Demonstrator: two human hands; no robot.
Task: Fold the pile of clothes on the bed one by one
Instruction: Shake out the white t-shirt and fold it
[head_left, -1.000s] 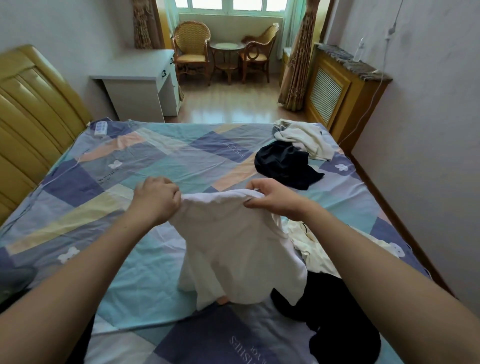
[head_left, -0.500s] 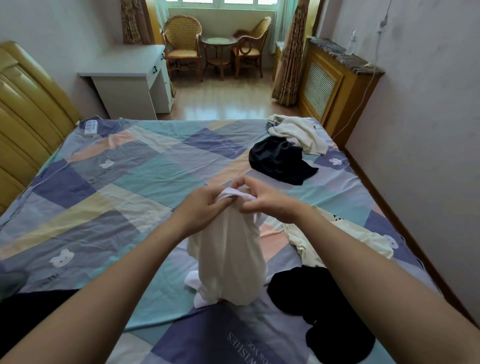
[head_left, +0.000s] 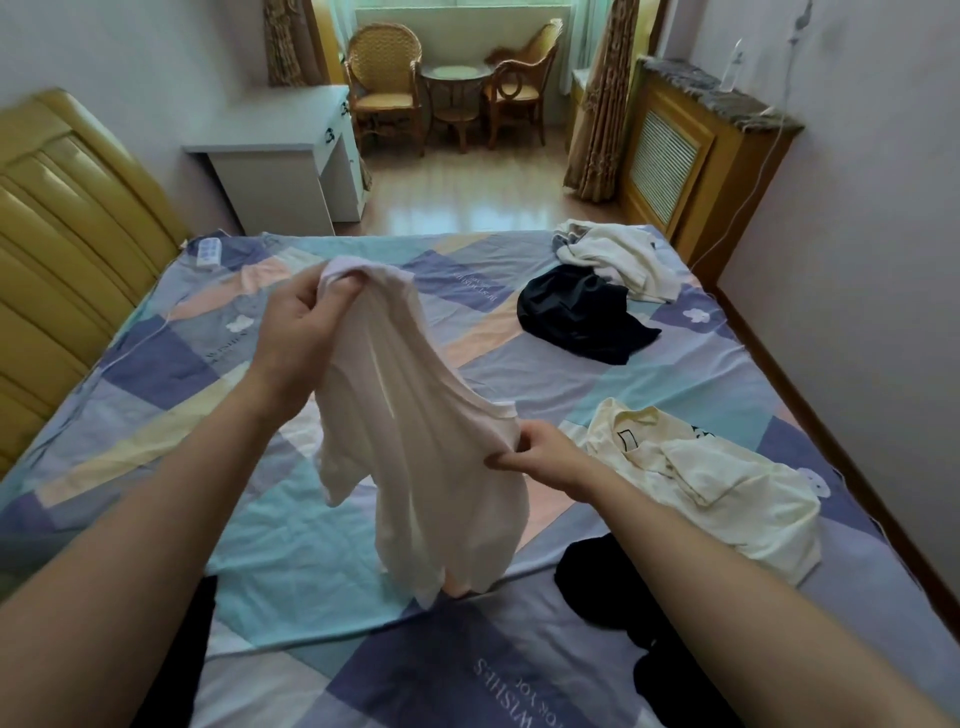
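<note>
Head view: 2 hands up over the bed (head_left: 156, 374). Left hand (head_left: 301, 325) raised, fingers curled round 1 bunched end of the white shirt (head_left: 426, 457). Right hand (head_left: 540, 454) lower, pinching the shirt's edge between thumb and fingers. Shirt hangs between them, hem touching the patchwork sheet.

Loose clothes on the bed, 5 counted: 1 cream shirt (head_left: 727, 483) just right of the right hand; 1 black piece (head_left: 644, 613) under the right forearm; 1 dark garment (head_left: 582, 317) and 1 cream garment (head_left: 618, 257) at the far right, touching; 1 dark piece (head_left: 192, 639) under the left forearm.

2 chairs (head_left: 387, 83) flank 1 round table (head_left: 457, 85)
</note>
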